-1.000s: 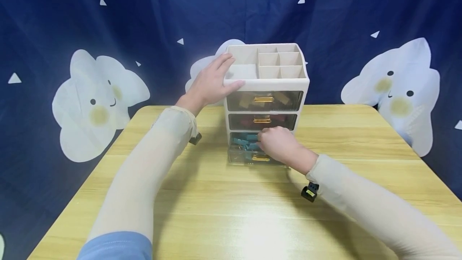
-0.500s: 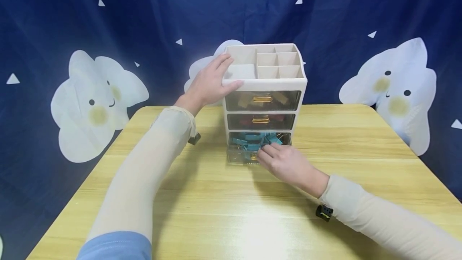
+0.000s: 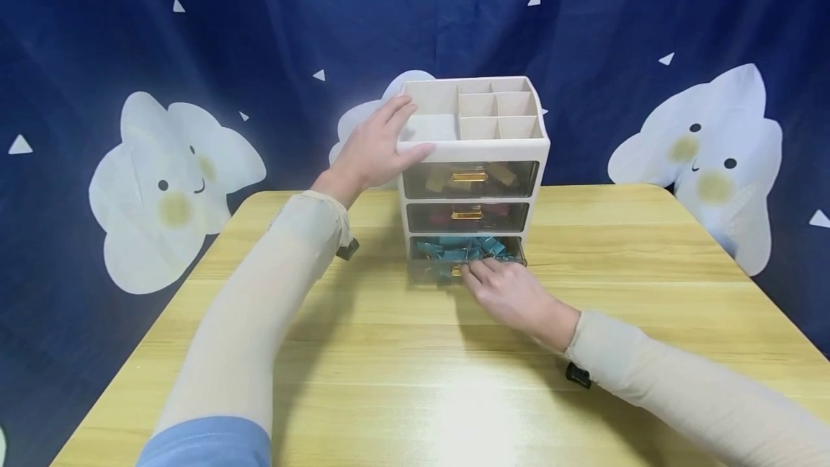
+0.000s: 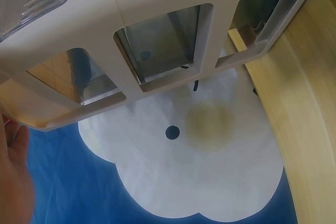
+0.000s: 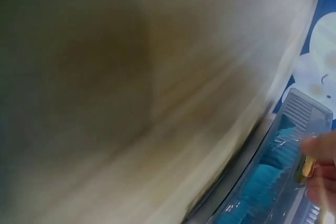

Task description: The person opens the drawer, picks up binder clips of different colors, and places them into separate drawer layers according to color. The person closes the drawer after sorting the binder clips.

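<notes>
A white desktop drawer organizer [image 3: 481,151] stands on the table, its lowest clear drawer [image 3: 428,274] pulled partly out. Inside that drawer lie several teal binder clips [image 3: 454,247], also visible in the right wrist view. My right hand [image 3: 512,295] pinches the gold handle [image 5: 308,167] on the drawer's front, hiding the front's right part in the head view. My left hand [image 3: 371,146] rests on the organizer's upper left corner, thumb along the front rim and fingers extended over the side edge. Only part of this hand shows in the left wrist view.
Above are two closed smoky drawers, the top drawer [image 3: 441,180] with tan pieces and the middle drawer [image 3: 431,218] with reddish ones. Divided compartments [image 3: 498,107] top the organizer. A dark blue curtain [image 3: 292,20] with white clouds hangs behind the wooden table [image 3: 363,380].
My right hand has drawn back from over the drawer's clips and taken hold of its handle. The drawer has slid slightly inward. My left hand has kept its place.
</notes>
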The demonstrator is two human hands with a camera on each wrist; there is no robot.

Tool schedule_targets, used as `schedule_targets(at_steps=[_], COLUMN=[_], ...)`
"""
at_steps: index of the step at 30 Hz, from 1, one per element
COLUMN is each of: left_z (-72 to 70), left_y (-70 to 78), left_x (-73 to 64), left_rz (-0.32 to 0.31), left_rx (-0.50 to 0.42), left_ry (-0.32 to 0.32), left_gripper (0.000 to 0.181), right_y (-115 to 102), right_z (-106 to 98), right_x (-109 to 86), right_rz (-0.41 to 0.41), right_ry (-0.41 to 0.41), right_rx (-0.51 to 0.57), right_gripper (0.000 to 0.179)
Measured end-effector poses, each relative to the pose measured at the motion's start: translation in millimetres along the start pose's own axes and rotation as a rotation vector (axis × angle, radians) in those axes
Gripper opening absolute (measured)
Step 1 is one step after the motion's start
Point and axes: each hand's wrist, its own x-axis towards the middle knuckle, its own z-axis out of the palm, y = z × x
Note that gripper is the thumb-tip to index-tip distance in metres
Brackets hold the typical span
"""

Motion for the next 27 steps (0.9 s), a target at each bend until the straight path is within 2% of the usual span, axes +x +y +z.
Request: schedule_targets(at_steps=[8, 12, 16, 21, 25, 27], left_z=[1.5, 2.4, 2.7, -0.7, -6.8, -9.7], left_y=[-0.3, 0.0, 1.0, 2.1, 0.6, -0.5], left_x=[1.9, 3.0, 3.8, 3.3, 1.7, 0.4], left_rz=[0.003, 0.009, 0.011, 0.006, 0.009, 0.021], left_rx=[0.004, 0.004, 0.003, -0.004, -0.012, -0.025], left_ry=[-0.005, -0.003, 0.001, -0.014, -0.052, -0.061], left_gripper=[0.083, 0.083, 0.083, 0.083, 0.083, 0.083], right_y=[11, 17, 22, 24, 23, 23], right_z=[14, 25, 34, 37, 26, 19], right_x=[4.2, 7.8, 12.0, 12.8, 11.1, 10.3], right_rz=[0.054, 0.075, 0.112, 0.14, 0.156, 0.165], right_ry=[-0.085, -0.074, -0.054, -0.048, -0.033, -0.018], right_rx=[-0.049, -0.079, -0.084, -0.047, 0.038, 0.088], right_gripper=[0.018, 0.016, 0.025, 0.021, 0.007, 0.009])
